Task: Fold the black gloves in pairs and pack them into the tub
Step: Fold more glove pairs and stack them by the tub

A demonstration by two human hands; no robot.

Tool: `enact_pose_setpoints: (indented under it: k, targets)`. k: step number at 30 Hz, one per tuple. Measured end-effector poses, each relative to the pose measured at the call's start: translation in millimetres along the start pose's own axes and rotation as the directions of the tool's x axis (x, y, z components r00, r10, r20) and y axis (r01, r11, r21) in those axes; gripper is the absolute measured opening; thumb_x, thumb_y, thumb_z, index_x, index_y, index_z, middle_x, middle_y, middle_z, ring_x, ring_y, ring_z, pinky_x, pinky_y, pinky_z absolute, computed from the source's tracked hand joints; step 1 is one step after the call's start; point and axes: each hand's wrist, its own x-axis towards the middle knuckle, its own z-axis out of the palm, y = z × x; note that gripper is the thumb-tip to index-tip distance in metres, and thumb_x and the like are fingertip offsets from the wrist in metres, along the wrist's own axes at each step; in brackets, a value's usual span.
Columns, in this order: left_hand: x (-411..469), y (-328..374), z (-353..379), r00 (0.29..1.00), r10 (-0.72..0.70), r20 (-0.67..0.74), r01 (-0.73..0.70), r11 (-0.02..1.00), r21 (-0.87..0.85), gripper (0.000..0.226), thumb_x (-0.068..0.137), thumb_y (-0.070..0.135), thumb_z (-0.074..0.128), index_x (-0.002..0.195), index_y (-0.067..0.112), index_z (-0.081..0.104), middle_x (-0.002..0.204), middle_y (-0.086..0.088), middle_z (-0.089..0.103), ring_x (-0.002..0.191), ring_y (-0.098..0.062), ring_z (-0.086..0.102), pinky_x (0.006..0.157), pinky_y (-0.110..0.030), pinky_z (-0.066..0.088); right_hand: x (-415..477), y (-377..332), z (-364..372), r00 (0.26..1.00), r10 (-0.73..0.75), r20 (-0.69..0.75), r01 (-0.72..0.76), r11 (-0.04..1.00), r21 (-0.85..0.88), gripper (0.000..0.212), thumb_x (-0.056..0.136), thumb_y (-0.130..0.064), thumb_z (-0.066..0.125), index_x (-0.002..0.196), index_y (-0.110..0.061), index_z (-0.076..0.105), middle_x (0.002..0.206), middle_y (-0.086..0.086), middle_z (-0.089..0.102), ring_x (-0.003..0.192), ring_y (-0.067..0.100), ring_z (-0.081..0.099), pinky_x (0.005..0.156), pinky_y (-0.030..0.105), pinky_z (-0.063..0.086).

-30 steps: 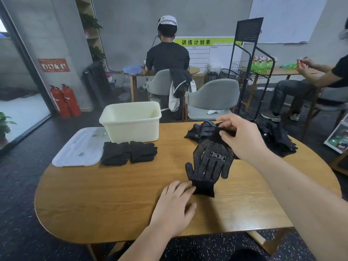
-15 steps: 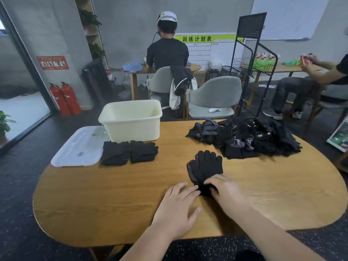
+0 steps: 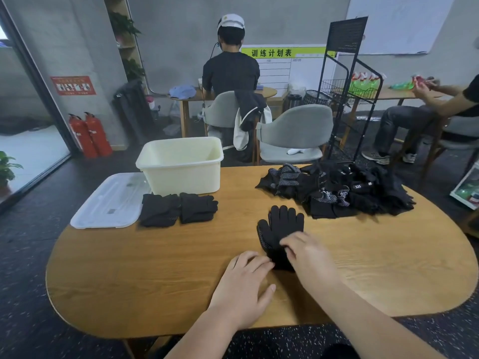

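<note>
Our right hand (image 3: 308,257), lifting a glove a second ago, now curls its fingers on the stacked gloves (image 3: 281,226) on the table (image 3: 129,268) while our left hand (image 3: 246,283) presses the cuff with straight fingers, so the pair seems ready to fold, well apart from the tub (image 3: 181,174).

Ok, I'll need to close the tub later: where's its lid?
In the head view the lid lies flat at the left end of the table, beside the tub and the folded gloves.
</note>
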Motion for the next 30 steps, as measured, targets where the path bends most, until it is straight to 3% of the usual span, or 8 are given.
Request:
enact_pose_setpoints:
  k: [3,9,15,21,30]
  targets:
    - [0,0,0,1.0,-0.006,-0.007,0.006,1.0,-0.013,0.059,0.106,0.058,0.029,0.155,0.031,0.047,0.16,0.021,0.037,0.151,-0.007,0.016,0.128,-0.037,0.018,-21,6,16,0.994,-0.003,0.105,0.003,1.0,-0.006,0.035,0.076,0.003,0.086,0.104,-0.018,0.079,0.099,-0.006,0.072,0.087,0.016,0.067,0.069,0.028,0.058]
    - [-1,0,1,1.0,-0.001,-0.018,0.001,1.0,-0.01,0.059,0.106,0.057,0.028,0.154,0.03,0.051,0.159,0.021,0.039,0.15,-0.007,0.019,0.127,-0.035,0.018,-23,-1,10,0.999,0.044,-0.003,-0.044,0.999,0.032,0.032,0.077,0.006,0.085,0.103,-0.013,0.08,0.099,-0.003,0.075,0.083,0.017,0.071,0.067,0.028,0.06]
    - [-2,-1,1,0.999,0.018,-0.03,-0.018,1.0,-0.005,0.06,0.107,0.056,0.028,0.154,0.028,0.053,0.154,0.021,0.041,0.148,-0.008,0.021,0.126,-0.034,0.02,-32,6,11,0.998,0.013,0.053,-0.014,1.0,0.009,0.042,0.067,0.006,0.092,0.099,-0.019,0.082,0.099,-0.005,0.078,0.08,0.014,0.075,0.068,0.028,0.063]
    - [-2,-1,1,1.0,0.016,-0.023,-0.016,1.0,-0.002,0.06,0.107,0.058,0.028,0.154,0.03,0.052,0.154,0.022,0.041,0.148,-0.007,0.02,0.126,-0.034,0.018,-25,-2,8,0.996,0.087,0.004,-0.087,0.991,0.1,0.034,0.078,0.003,0.087,0.104,-0.017,0.082,0.106,-0.002,0.079,0.091,0.012,0.076,0.077,0.025,0.063]
    - [-3,4,-7,1.0,-0.016,-0.018,0.015,0.999,-0.046,0.054,0.107,0.053,0.035,0.155,0.03,0.043,0.152,0.017,0.045,0.144,-0.006,0.025,0.124,-0.032,0.023,-36,0,11,0.994,0.031,0.103,-0.037,0.997,0.061,0.024,0.089,-0.006,0.079,0.106,-0.023,0.081,0.112,-0.009,0.078,0.106,0.008,0.073,0.087,0.023,0.059]
